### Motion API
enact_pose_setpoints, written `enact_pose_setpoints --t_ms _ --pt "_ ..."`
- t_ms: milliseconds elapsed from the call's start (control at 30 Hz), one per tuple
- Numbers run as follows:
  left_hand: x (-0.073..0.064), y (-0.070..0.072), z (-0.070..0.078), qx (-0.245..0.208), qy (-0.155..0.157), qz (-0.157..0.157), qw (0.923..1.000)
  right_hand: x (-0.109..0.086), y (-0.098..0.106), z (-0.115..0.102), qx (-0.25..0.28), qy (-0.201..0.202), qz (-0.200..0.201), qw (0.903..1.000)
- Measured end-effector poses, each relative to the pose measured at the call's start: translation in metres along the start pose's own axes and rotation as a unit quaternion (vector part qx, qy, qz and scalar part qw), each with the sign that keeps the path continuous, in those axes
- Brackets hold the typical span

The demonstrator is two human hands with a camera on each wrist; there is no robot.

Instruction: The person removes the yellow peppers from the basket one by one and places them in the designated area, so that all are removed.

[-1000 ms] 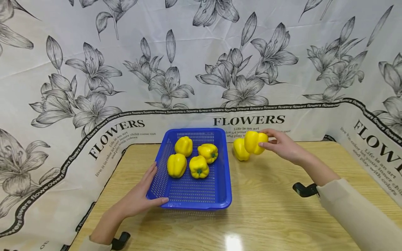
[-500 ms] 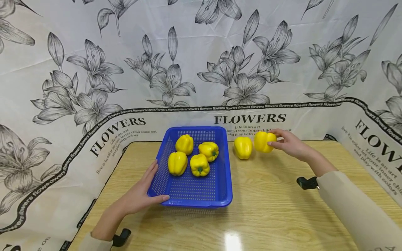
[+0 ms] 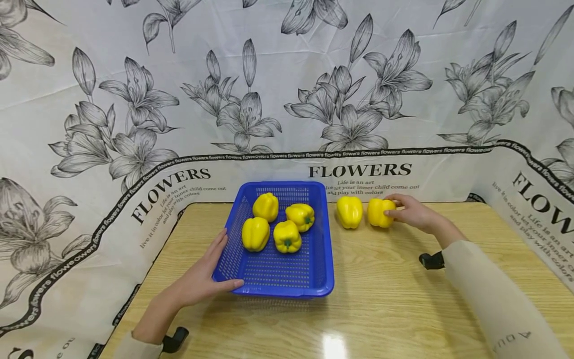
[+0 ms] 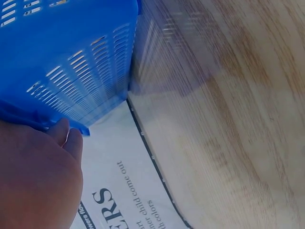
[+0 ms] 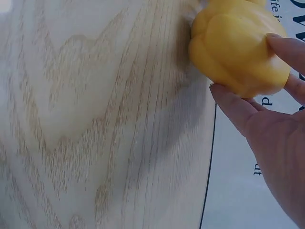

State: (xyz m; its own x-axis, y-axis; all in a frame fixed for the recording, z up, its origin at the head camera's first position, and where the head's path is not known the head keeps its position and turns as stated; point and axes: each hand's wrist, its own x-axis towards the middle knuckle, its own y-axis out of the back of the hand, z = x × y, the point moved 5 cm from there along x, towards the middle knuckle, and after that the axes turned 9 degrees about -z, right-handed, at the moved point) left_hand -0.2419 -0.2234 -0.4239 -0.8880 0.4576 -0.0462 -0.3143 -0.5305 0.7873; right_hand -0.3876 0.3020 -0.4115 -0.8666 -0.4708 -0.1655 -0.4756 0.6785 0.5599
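My right hand (image 3: 412, 214) holds a yellow bell pepper (image 3: 378, 213) low over the back right of the table. In the right wrist view, thumb and fingers are spread around that same pepper (image 5: 238, 47). Just left of it another yellow bell pepper (image 3: 349, 212) rests on the wood. My left hand (image 3: 202, 276) grips the near left corner of a blue plastic basket (image 3: 329, 259), its thumb on the rim. In the left wrist view, fingertips (image 4: 71, 140) curl at the basket's edge (image 4: 28, 114). Inside the basket lie several yellow bell peppers, one of them (image 3: 256, 234) at the left.
The light wooden table (image 3: 394, 309) ends at the back against a white cloth (image 3: 269, 119) printed with flowers and lettering. A dark wrist mount (image 3: 432, 261) sticks out from the right sleeve, and another (image 3: 175, 340) from the left.
My right hand has carried its pepper rightward and down, away from the pepper beside the basket, so a gap now shows between the two. The left hand stays on the basket.
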Motion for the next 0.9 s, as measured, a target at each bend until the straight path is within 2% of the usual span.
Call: enact_pose_setpoints --t_ms 300,533,900 --pt "0.0 0.0 -0.001 0.003 0.006 0.001 1.0 0.009 -0.002 0.013 0.071 -0.011 -0.028 0.997" --pt "0.0 0.001 0.0 0.004 0.004 0.001 1.0 0.015 -0.005 0.015 0.068 -0.018 -0.016 0.9974" --pt "0.0 0.0 0.0 0.002 0.004 -0.002 1.0 0.011 -0.006 0.015 0.068 -0.029 -0.004 0.9973"
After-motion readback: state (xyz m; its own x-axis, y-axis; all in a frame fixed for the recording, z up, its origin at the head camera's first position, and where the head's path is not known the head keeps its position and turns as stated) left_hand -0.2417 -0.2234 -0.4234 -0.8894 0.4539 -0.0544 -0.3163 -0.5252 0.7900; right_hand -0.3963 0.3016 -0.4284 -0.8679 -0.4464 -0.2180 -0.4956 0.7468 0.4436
